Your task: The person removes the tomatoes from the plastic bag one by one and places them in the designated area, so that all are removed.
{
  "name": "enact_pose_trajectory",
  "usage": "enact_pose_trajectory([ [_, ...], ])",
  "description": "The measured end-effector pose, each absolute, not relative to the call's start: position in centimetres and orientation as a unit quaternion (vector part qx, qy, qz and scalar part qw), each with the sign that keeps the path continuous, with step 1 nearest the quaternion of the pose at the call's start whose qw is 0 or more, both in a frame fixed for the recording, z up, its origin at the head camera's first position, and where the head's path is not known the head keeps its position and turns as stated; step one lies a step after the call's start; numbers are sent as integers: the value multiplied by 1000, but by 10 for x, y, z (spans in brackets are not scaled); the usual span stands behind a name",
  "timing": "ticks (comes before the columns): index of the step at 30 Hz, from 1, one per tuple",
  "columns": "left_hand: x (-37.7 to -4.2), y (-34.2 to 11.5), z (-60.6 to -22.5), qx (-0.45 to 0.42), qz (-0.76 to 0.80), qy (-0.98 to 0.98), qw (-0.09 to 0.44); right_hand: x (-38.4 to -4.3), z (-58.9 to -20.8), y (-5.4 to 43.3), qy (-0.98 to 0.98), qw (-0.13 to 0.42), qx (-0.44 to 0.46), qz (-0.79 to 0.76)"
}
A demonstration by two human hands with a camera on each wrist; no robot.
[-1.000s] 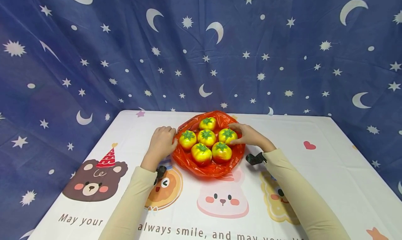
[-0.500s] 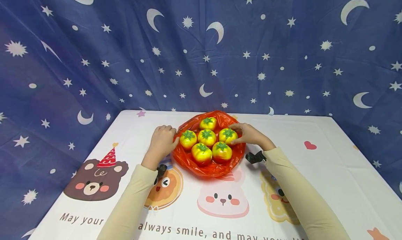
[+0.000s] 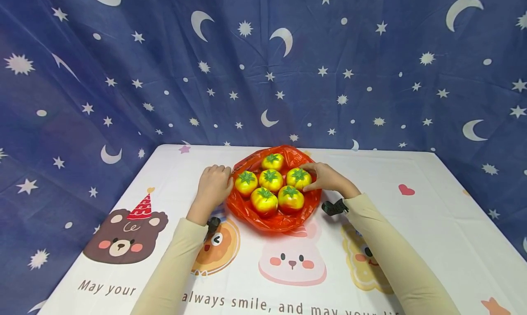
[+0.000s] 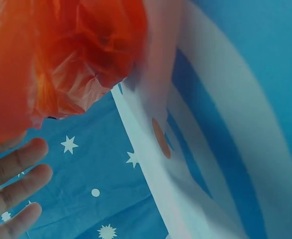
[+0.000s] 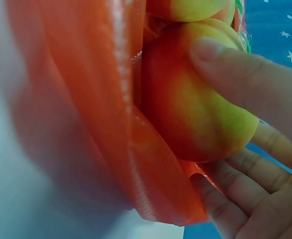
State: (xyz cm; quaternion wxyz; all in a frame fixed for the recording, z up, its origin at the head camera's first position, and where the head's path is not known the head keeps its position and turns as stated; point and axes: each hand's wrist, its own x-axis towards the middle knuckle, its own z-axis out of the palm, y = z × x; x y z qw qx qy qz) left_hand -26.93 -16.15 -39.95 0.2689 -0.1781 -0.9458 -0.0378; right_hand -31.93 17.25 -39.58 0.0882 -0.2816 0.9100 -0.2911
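The right sleeve (image 3: 399, 255) hides part of a printed yellow face (image 3: 361, 262), and 2 wrist views crop the red bag (image 4: 86, 55).

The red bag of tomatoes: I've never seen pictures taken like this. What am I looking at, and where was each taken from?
There's no robot here: a person is working bare-handed. The wide picture comes from a camera worn on the head, looking down. The two close-ups come from cameras worn on each wrist. On the white printed tablecloth sits an open red bag with six tomatoes inside. The right hand holds the rightmost tomato between thumb and fingers. The left hand is at the bag's left edge; whether it grips it is hard to tell.
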Motion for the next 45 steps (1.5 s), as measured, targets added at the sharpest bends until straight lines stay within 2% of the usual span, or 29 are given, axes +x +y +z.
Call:
enact_pose_trajectory([
  [11,-267,-159,-398,-176,-46,-942,281,-319,-393,175,914,78,-281,-283],
  [27,-268,-160,-399,-171,-32,-946,272,-317,-378,178,912,52,-289,-286],
  [45,-267,-160,-399,-171,-35,-945,277,-316,-343,188,897,71,-294,-322],
])
